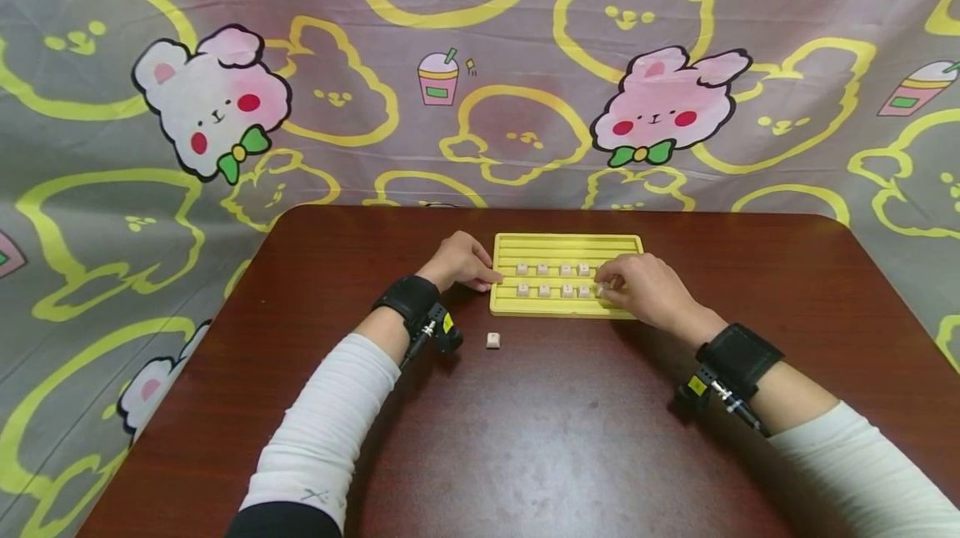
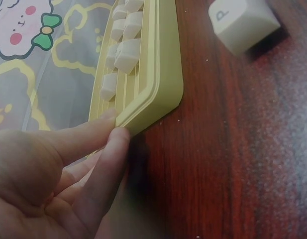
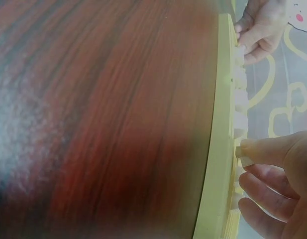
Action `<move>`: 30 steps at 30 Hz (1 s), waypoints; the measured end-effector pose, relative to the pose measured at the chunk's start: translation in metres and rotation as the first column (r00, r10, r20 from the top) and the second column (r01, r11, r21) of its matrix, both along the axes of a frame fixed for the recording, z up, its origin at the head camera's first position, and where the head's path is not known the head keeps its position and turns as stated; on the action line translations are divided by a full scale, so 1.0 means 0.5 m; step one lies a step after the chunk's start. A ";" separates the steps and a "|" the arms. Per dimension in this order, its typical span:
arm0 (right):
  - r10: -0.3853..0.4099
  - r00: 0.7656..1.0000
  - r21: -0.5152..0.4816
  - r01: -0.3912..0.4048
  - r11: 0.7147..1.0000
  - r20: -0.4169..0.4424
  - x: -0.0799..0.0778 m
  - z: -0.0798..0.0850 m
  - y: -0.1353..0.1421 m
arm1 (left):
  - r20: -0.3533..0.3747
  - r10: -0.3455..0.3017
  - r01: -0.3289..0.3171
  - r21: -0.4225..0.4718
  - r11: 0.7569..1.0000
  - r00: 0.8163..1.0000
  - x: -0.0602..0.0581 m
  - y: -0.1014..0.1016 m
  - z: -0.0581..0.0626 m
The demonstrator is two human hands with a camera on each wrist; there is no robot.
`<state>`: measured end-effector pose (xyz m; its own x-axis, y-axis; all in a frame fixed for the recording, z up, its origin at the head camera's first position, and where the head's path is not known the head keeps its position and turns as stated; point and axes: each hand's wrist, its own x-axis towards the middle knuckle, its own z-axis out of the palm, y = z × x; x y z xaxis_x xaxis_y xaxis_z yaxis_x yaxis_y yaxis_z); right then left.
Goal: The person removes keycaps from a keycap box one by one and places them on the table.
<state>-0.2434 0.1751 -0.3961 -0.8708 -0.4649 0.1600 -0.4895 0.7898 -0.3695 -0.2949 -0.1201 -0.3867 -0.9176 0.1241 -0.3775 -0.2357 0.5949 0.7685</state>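
A yellow ridged tray [image 1: 566,311] lies on the table, with two rows of white keycaps [image 1: 566,269] standing in its grooves. At its left side my left hand [image 1: 463,261] pinches the edge between thumb and finger, seen close up in the left wrist view. My right hand [image 1: 648,288] is over the tray's right part, its thumb and fingertips holding a small white keycap [image 3: 246,160] at the right end of the nearer row. Its other fingers are bent above the tray. One loose keycap [image 1: 492,341], printed with a P, sits on the table in front of the tray's left corner.
The brown wooden table [image 1: 525,438] reaches back to a patterned curtain [image 1: 510,46] with cartoon animals. A black strap with a small camera [image 1: 416,309] is on the left wrist, and a similar strap [image 1: 738,363] is on the right.
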 end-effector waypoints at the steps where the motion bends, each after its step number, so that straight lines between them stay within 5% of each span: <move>1: 0.002 1.000 0.004 -0.002 1.000 -0.004 0.000 0.001 -0.001 | 0.000 0.000 0.000 -0.001 1.000 1.000 0.000 0.000 0.000; 30: 0.086 0.995 0.014 -0.085 0.996 -0.053 0.049 0.038 -0.065 | -0.016 -0.018 0.018 -0.006 1.000 1.000 0.002 -0.004 0.001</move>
